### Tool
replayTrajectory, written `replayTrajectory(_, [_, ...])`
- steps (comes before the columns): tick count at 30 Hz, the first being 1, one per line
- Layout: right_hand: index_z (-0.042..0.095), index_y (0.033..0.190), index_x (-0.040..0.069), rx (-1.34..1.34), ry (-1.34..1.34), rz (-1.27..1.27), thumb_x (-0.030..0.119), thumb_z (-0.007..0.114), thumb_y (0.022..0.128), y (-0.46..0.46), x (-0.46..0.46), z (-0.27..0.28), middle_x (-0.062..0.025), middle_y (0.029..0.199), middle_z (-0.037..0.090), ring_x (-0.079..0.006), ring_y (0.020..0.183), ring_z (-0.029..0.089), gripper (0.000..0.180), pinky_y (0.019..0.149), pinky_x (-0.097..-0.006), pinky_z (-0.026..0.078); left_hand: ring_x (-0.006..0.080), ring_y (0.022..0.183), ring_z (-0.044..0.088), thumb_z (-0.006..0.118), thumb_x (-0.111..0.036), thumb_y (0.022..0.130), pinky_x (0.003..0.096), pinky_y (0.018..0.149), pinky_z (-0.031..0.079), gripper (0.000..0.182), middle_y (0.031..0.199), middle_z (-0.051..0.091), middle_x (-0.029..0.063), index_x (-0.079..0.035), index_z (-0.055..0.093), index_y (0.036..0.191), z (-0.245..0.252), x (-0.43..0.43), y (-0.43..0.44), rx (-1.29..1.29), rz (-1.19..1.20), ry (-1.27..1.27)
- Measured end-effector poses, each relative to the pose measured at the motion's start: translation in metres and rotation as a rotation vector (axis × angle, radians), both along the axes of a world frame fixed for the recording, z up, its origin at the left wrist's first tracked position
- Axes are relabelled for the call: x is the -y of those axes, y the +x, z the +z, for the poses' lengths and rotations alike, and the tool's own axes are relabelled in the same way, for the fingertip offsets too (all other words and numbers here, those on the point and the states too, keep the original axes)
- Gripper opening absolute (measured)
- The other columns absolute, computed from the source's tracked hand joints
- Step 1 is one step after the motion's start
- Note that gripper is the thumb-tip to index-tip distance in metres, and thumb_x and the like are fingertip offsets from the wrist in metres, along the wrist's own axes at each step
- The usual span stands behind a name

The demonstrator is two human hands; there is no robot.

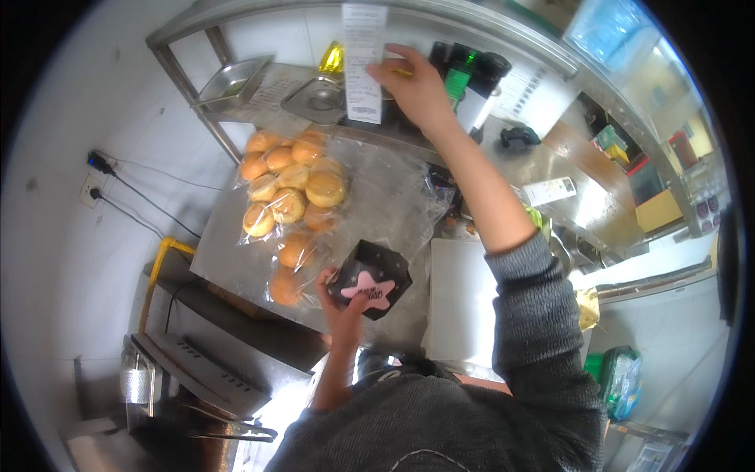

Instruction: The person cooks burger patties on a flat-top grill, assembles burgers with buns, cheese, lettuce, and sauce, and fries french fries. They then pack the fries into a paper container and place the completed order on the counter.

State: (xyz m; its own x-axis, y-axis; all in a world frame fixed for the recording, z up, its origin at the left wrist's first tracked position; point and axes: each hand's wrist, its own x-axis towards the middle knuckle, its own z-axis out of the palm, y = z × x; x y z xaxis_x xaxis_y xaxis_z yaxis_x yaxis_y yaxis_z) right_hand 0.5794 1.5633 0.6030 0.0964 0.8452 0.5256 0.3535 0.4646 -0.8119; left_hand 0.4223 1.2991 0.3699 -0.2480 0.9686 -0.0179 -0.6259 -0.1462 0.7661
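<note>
My left hand [345, 310] holds a small black paper food box [383, 265] with a pink star and writing on its side, over the front of the steel table. My right hand [413, 85] is raised at the shelf, its thumb and finger at the right edge of a long white printed paper slip [363, 71]. Whether the fingers pinch the slip or only touch it, I cannot tell. Round bread buns [289, 203] in clear plastic bags lie on the table, left of and beyond the box.
A steel shelf frame [236, 156] crosses the back, bearing a steel pan [230, 85] and a steel lid [315, 100]. Right of the buns lies a white cutting board [460, 301]. Cables [138, 206] run from a wall socket at the left, above a yellow pipe [154, 277].
</note>
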Motion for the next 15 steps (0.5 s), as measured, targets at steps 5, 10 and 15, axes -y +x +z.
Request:
replayTrajectory(5, [0.075, 0.11, 0.001, 0.298, -0.203, 0.131, 0.016, 0.079, 0.092, 0.012, 0.047, -0.017, -0.0097, 0.101, 0.076, -0.014, 0.09, 0.068, 0.024, 0.075, -0.0305, 0.055, 0.0231, 0.129, 0.059, 0.089, -0.007, 0.071, 0.0362, 0.106, 0.051, 0.093, 0.141, 0.056, 0.0127, 0.0, 0.041, 0.151, 0.007, 0.011, -0.027, 0.291, -0.153, 0.066])
replayTrajectory(10, [0.076, 0.108, 0.001, 0.268, -0.418, 0.52, 0.009, 0.07, 0.097, 0.064, 0.192, -0.126, -0.0094, 0.1, 0.074, -0.0175, 0.091, 0.069, 0.015, 0.083, -0.0299, 0.053, 0.0239, 0.126, 0.062, 0.078, 0.01, 0.063, 0.036, 0.11, 0.05, 0.092, 0.134, 0.062, 0.0125, 0.002, 0.045, 0.149, 0.024, -0.011, -0.01, 0.077, -0.383, 0.059])
replayTrajectory(15, [0.05, 0.149, -0.002, -0.374, -0.604, 0.432, 0.027, 0.076, 0.097, 0.143, 0.288, -0.13, -0.0117, 0.134, 0.065, -0.0219, 0.119, 0.062, 0.065, 0.104, -0.0382, 0.049, 0.0215, 0.126, 0.062, 0.071, 0.014, 0.07, 0.035, 0.106, 0.052, 0.088, 0.136, 0.062, 0.0109, -0.003, 0.044, 0.152, 0.041, -0.025, 0.066, -0.002, -0.78, -0.084])
